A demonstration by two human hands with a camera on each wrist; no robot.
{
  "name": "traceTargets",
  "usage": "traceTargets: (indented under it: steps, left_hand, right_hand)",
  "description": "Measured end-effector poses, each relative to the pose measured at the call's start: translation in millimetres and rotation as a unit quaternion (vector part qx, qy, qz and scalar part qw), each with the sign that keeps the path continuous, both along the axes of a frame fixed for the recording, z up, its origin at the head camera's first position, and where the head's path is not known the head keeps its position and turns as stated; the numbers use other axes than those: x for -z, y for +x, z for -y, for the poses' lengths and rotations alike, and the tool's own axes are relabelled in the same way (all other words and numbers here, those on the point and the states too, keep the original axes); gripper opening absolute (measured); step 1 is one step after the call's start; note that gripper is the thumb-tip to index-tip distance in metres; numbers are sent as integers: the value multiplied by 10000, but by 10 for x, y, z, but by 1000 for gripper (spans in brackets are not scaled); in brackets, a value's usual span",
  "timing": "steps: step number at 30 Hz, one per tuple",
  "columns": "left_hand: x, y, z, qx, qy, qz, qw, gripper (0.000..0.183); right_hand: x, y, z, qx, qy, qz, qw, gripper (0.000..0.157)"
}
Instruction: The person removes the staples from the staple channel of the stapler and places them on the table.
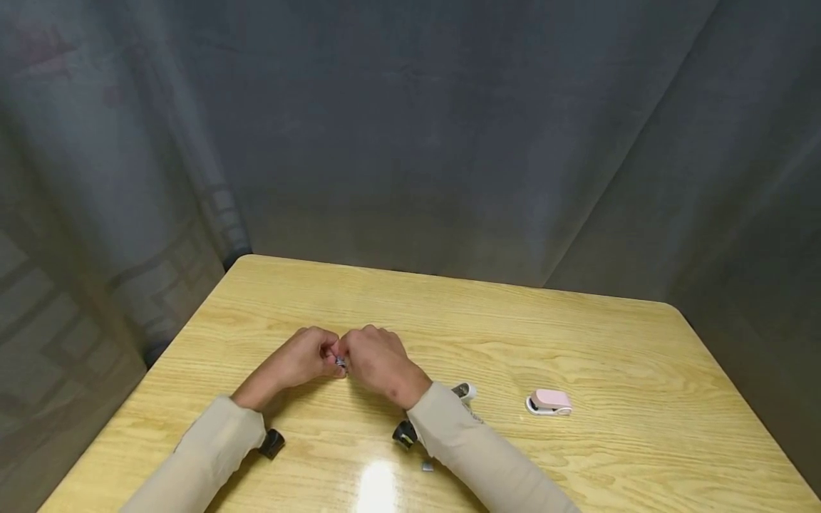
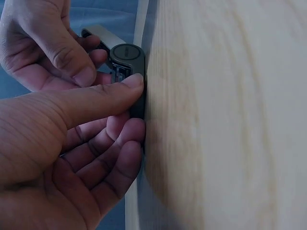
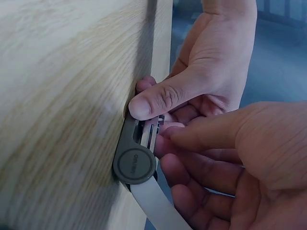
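Note:
A small grey stapler (image 3: 135, 165), swung open at its round hinge, is held near the tabletop between both hands. My left hand (image 1: 301, 360) grips its body, the thumb lying along the side in the left wrist view. My right hand (image 1: 378, 360) curls in from the other side, thumb and fingertips at the slotted metal channel in the right wrist view. The pale lever arm (image 2: 108, 34) slants away from the hinge. Whether a staple strip sits between the right fingertips is hidden by the fingers.
A pink and white stapler (image 1: 549, 401) lies right of the hands on the wooden table (image 1: 609, 342). Another pale stapler-like item (image 1: 465, 390) is partly covered by the right sleeve. A small grey strip (image 1: 427, 467) lies near that forearm. Dark curtains (image 1: 398, 142) hang behind.

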State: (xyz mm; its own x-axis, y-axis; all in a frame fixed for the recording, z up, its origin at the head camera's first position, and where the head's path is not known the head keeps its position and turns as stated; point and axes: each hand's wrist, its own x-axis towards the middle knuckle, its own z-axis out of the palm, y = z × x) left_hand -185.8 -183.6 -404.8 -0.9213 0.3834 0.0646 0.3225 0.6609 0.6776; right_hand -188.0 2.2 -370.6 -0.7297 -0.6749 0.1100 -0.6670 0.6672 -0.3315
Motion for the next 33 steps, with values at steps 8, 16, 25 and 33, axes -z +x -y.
traceTargets:
  steps: [8, 16, 25, 33]
  left_hand:
    - [-29, 16, 22, -3, -8, -4, 10000, 28]
    - [-29, 17, 16, 21, 77, -23, 10000, 25]
    - [-16, 14, 14, 40, 49, 53, 10000, 25]
    - [-8, 15, 23, 22, 5, 138, 9999, 21]
  right_hand:
    - [30, -30, 42, 230, -726, 419, 9962, 25]
    - [57, -53, 89, 471, -561, 542, 9958, 41]
    - [43, -50, 18, 385, -798, 258, 9957, 38]
    - [-66, 71, -59, 157, -874, 417, 9952, 26]
